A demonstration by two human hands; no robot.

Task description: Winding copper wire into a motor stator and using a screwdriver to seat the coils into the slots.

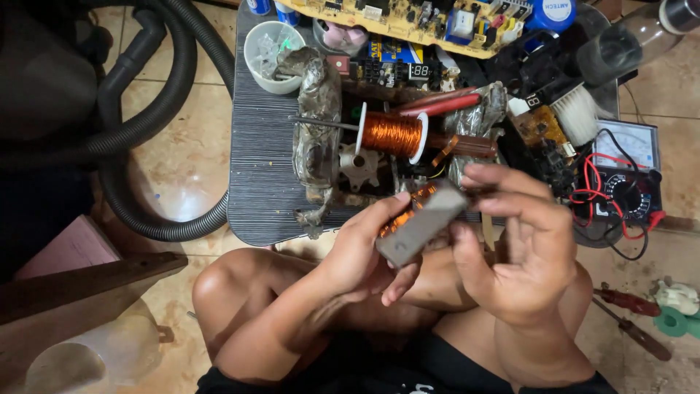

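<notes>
Fingers (399, 201) of my left hand (357, 255) are curled around the lower end of a flat grey rectangular bar (423, 222), with the thumb pressed along its upper edge. A winding of orange copper wire (405, 211) sits against the bar just behind those fingers. My right hand (529, 248) meets the bar's upper end: its thumb touches the bar from below while the other fingers spread loosely above it, so I would call that hand open rather than clamped. I see the bar held tilted, in the air over my bare knees, just in front of the near edge of a small dark ribbed table (259, 168). On that table, close behind the hands, lies a white-flanged spool of copper wire (392, 133) on a metal rod. A white bowl (270, 55) stands at the far left corner, a yellow circuit board (408, 18) along the back, and a black multimeter with red leads (620, 186) to the right. A grey corrugated hose (157, 109) loops on the tiled floor to the left.
</notes>
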